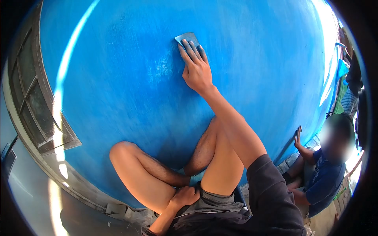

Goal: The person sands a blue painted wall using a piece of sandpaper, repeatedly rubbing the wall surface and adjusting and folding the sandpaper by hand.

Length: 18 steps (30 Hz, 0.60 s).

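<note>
My right hand (197, 70) presses a thin grey-blue piece of sandpaper (191, 37) flat against the blue wall (130, 70). Its fingers lie extended over the sheet, whose upper edge sticks out beyond the fingertips. Bluish dust coats those fingers. Around this spot the wall paint looks glossy in places and streaked in others. Down in my lap, my left hand (185, 198) rests on the inner thigh by the grey shorts (216, 200). Its fingers are curled in, and whatever they may hold is hidden.
My bent legs (136, 173) are folded close to the wall's base. At left is a framed window (33, 90), with a grey surface (31, 185) below. A co-worker (327, 177) sits at right, one hand (298, 137) against the wall. Sunlight stripes the left side.
</note>
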Each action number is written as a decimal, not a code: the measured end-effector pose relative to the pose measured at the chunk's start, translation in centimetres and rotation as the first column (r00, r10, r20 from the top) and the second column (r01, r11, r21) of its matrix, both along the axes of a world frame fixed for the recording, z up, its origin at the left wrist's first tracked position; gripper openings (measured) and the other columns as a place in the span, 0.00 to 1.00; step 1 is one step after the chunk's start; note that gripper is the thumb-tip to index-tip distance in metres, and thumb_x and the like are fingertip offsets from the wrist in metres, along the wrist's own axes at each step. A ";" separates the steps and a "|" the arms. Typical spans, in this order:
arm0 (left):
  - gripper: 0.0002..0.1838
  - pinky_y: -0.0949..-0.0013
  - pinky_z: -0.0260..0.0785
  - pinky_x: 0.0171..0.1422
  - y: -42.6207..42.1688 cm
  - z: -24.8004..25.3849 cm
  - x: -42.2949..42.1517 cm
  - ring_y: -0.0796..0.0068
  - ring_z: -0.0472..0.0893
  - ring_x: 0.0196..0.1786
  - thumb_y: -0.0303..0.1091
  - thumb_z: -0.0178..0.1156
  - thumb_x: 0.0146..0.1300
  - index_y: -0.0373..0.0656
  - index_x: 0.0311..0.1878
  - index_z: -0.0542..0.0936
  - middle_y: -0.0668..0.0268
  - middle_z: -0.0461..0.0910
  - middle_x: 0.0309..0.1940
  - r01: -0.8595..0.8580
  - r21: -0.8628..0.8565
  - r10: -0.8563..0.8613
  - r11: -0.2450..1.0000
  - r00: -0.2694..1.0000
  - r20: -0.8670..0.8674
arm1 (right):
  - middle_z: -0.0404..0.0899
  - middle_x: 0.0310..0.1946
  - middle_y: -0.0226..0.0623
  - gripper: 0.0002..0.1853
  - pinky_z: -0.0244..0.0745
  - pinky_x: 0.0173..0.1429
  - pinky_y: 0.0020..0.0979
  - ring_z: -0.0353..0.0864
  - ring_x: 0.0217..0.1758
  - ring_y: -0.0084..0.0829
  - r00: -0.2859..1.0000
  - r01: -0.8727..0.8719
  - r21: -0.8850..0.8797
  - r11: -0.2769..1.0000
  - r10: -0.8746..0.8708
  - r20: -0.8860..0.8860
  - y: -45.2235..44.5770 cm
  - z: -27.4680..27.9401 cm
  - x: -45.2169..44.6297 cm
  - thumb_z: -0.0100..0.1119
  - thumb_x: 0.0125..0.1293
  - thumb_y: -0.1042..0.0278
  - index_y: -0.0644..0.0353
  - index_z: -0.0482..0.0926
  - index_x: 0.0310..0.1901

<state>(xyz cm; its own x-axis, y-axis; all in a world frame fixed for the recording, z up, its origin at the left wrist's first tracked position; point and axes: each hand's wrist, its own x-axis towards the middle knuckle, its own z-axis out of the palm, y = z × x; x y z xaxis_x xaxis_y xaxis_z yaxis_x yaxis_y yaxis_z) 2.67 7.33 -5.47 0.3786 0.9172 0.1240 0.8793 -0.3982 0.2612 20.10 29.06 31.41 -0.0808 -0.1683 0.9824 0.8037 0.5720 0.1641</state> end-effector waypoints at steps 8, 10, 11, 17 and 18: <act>0.21 0.37 0.79 0.44 0.6 -1.4 -0.8 0.32 0.84 0.32 0.41 0.54 0.69 0.33 0.27 0.81 0.41 0.83 0.30 0.061 -0.018 -0.061 0.998 0.998 -0.030 | 0.62 0.79 0.46 0.31 0.45 0.86 0.52 0.59 0.83 0.43 0.956 -0.028 -0.102 0.994 0.057 0.288 -1.4 -2.4 -2.3 0.49 0.75 0.55 0.64 0.68 0.74; 0.23 0.37 0.78 0.50 0.6 -1.6 -0.6 0.31 0.85 0.37 0.45 0.52 0.69 0.34 0.28 0.83 0.38 0.84 0.31 0.130 0.008 -0.128 0.991 0.983 -0.132 | 0.60 0.80 0.47 0.32 0.45 0.86 0.52 0.58 0.83 0.43 0.997 -0.018 -0.093 0.995 0.011 -0.075 -1.1 -1.5 -2.9 0.50 0.74 0.54 0.66 0.67 0.74; 0.23 0.37 0.78 0.50 0.8 -1.8 -0.5 0.31 0.85 0.37 0.45 0.52 0.69 0.34 0.28 0.83 0.38 0.84 0.31 0.127 0.013 -0.124 0.992 0.985 -0.117 | 0.60 0.80 0.49 0.32 0.46 0.85 0.52 0.58 0.83 0.45 0.997 0.000 -0.104 0.995 -0.008 -0.078 -1.3 -1.8 -3.2 0.50 0.74 0.54 0.67 0.67 0.73; 0.21 0.38 0.79 0.44 0.7 -1.4 -1.1 0.31 0.83 0.31 0.43 0.53 0.71 0.33 0.32 0.82 0.42 0.83 0.30 0.226 0.040 -0.221 0.973 0.969 -0.111 | 0.60 0.79 0.50 0.32 0.46 0.85 0.54 0.58 0.83 0.47 0.991 -0.022 -0.104 0.994 0.035 0.128 -1.7 -2.5 -3.8 0.50 0.74 0.54 0.68 0.68 0.73; 0.21 0.37 0.79 0.45 0.4 -0.2 -0.7 0.31 0.83 0.32 0.43 0.53 0.71 0.33 0.32 0.82 0.41 0.83 0.30 0.210 0.026 -0.205 0.977 0.971 -0.122 | 0.60 0.80 0.48 0.32 0.46 0.85 0.53 0.58 0.83 0.45 1.000 0.009 -0.113 0.994 -0.009 0.001 -1.7 -2.5 -4.1 0.50 0.74 0.53 0.67 0.69 0.73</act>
<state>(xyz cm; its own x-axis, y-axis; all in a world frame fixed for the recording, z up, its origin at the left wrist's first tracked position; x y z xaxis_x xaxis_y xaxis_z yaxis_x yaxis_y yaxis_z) 2.00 7.72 -5.64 0.5739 0.8127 0.1004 0.8003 -0.5827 0.1418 16.04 27.33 28.88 -0.0820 -0.0552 0.9951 0.8091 0.5793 0.0989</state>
